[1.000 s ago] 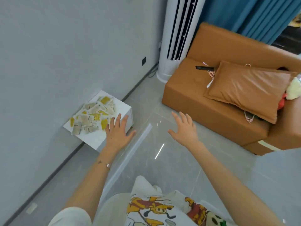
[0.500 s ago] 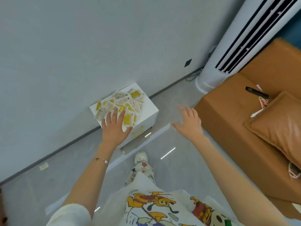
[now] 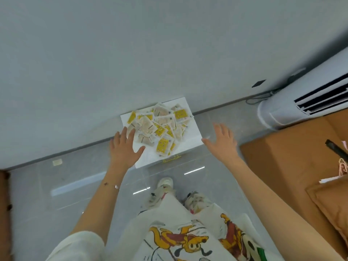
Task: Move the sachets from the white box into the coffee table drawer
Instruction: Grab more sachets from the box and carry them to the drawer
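A white box (image 3: 194,129) stands on the floor against the grey wall, straight ahead of my feet. Several yellow and pale sachets (image 3: 160,127) lie in a loose heap on its top. My left hand (image 3: 125,149) hovers over the box's near left corner, fingers spread, fingertips at the edge of the heap, holding nothing. My right hand (image 3: 223,142) is spread open just right of the box, apart from it and empty. No coffee table drawer is in view.
A tall white floor-standing air conditioner (image 3: 305,98) stands at the right by the wall. A brown sofa (image 3: 286,166) with a cushion and a black remote (image 3: 336,149) fills the right side. A brown edge (image 3: 3,204) shows at far left. Grey floor tiles lie around my feet.
The view has swung left and down, so the box now sits centred in front of me. Both hands stay open; the left has shifted toward the box's left corner, the right has closed in on its right side.
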The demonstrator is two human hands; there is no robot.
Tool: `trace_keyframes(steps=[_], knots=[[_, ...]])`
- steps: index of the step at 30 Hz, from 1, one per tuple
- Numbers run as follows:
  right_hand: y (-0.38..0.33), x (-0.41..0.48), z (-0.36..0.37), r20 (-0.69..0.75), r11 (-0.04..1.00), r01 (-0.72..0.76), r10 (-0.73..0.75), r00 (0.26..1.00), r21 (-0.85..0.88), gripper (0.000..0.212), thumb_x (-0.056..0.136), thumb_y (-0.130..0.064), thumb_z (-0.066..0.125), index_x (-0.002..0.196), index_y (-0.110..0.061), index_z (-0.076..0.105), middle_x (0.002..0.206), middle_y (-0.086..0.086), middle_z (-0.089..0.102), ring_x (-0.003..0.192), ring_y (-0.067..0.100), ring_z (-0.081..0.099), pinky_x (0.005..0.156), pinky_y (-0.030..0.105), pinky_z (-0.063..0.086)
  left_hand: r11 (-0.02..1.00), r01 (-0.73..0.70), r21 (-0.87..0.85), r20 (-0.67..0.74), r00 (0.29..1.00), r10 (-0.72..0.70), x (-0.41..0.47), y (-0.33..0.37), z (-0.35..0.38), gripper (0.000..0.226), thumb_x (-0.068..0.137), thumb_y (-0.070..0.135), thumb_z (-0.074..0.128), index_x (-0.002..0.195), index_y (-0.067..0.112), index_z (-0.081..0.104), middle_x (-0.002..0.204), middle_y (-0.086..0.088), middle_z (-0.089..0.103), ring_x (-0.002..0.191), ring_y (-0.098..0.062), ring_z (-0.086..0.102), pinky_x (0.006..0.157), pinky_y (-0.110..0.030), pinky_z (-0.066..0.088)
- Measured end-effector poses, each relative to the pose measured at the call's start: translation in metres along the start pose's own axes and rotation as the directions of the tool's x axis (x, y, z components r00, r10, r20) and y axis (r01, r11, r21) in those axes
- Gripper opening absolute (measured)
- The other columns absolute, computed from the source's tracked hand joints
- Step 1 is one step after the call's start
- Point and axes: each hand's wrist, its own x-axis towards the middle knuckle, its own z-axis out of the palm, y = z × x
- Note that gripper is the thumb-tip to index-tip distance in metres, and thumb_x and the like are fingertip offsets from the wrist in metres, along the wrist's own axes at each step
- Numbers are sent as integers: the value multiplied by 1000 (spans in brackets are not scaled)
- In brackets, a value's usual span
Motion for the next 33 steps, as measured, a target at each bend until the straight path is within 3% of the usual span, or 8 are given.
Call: trace_keyframes(steps=[4, 7, 12, 20, 23, 27, 29, 33], knots=[[-13, 66, 31, 78, 999, 23, -25, 997, 30, 76, 89, -47, 57, 151, -24, 19, 156, 9, 21, 144, 31, 15, 115, 47, 19, 996, 75, -52, -11, 997, -76, 27, -13, 19, 77, 89, 60, 47, 152, 24, 21, 160, -8, 15, 145, -36, 16, 115, -52, 17], [-13, 125, 82, 165, 998, 65, -64, 984, -1, 79, 88, -48, 58, 152, -25, 18, 156, 9, 21, 144, 30, 15, 116, 48, 19, 985, 164, -56, 10, 986, -164, 60, -25, 60, 85, 80, 72, 27, 150, 24, 25, 158, -9, 22, 143, -36, 21, 113, -54, 20], [-6, 222, 181, 351, 1000, 10, -7, 936, -7, 87, 83, -51, 64, 152, -30, 15, 159, 8, 14, 145, 31, 11, 115, 52, 19, 941, 340, 1, 64, 939, -339, 132, -33, 151, 82, 87, 68, 41, 152, 27, 14, 161, -4, 10, 147, -31, 10, 116, -54, 6], [-8, 287, 283, 345, 988, 13, -66, 936, 156, 92, 75, -52, 73, 149, -29, 23, 148, 8, 27, 135, 32, 27, 104, 53, 34, 823, 454, -341, 39, 882, -470, 215, -40, 239, 91, 84, 60, 57, 153, 21, 12, 160, -12, 6, 146, -33, 11, 115, -54, 19], [-15, 276, 300, 200, 993, 63, -81, 977, 97, 98, 69, -59, 74, 147, -23, 27, 140, 10, 30, 128, 31, 32, 101, 50, 36, 779, 441, -447, 16, 874, -486, 235, -38, 247, 103, 76, 63, 65, 153, 23, 8, 161, -11, 4, 148, -30, 3, 116, -52, 14], [-26, 253, 312, 0, 986, 50, -50, 999, 158, 102, 63, -62, 76, 142, -11, 34, 135, 14, 37, 125, 32, 37, 101, 46, 35, 766, 450, -459, 15, 866, -500, 250, -29, 250, 119, 62, 79, 63, 153, 22, 11, 158, -12, 13, 145, -34, 11, 113, -54, 21], [-31, 244, 317, 50, 973, 23, -36, 998, 231, 102, 61, -62, 77, 138, -10, 35, 132, 12, 39, 124, 31, 38, 100, 48, 39, 791, 460, -403, -31, 857, -514, 249, -25, 250, 119, 57, 86, 51, 151, 20, 18, 151, -14, 26, 138, -37, 25, 107, -54, 30], [-42, 235, 330, 128, 981, -40, 15, 992, 190, 107, 62, -67, 74, 143, -13, 29, 136, 9, 34, 126, 29, 34, 100, 46, 37, 809, 466, -359, -52, 855, -516, 242, -12, 252, 109, 66, 77, 60, 149, 16, 25, 133, -14, 39, 121, -34, 39, 98, -51, 39]])
